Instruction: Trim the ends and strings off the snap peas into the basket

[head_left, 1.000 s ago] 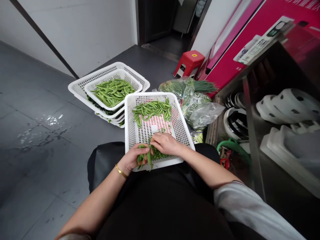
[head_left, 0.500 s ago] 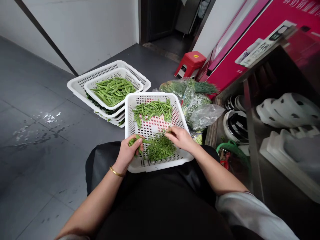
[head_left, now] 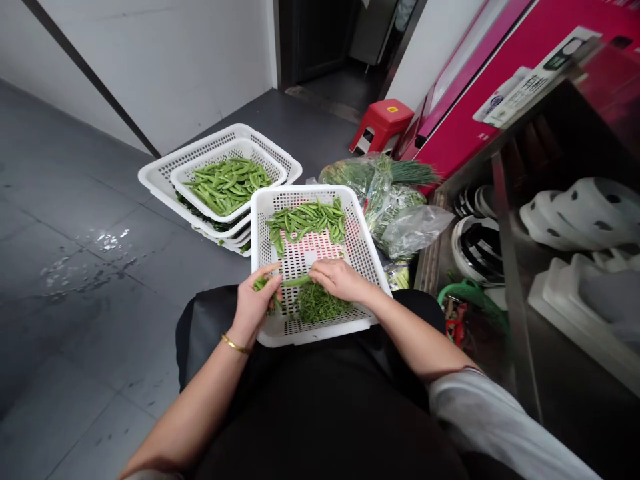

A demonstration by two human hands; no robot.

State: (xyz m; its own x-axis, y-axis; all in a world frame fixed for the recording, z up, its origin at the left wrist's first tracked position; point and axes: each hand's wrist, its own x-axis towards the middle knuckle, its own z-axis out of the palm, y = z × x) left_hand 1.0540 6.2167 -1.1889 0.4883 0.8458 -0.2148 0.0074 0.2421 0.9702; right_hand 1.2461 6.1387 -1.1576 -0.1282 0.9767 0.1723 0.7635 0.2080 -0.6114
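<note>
A white perforated basket [head_left: 367, 263] rests on my lap. At its far end lies a heap of green pea pods [head_left: 306, 219]; at its near end sits a pile of thin green strings and trimmings [head_left: 320, 305]. My left hand [head_left: 256, 301] is closed round a small bunch of pods at the basket's left rim. One pod [head_left: 296, 281] stretches between both hands. My right hand [head_left: 336, 278] pinches that pod's right end, just above the trimmings.
A stack of white baskets [head_left: 165, 170] with pea pods [head_left: 227, 183] stands on the floor ahead left. Plastic bags of greens [head_left: 395, 200] lie to the right, a red stool [head_left: 383, 120] beyond. A metal shelf with white clogs [head_left: 583, 213] is at right. Water spots [head_left: 95, 257] mark the floor.
My right hand has come back from the basket's right side to the middle and taken the end of a pod held out by my left hand.
</note>
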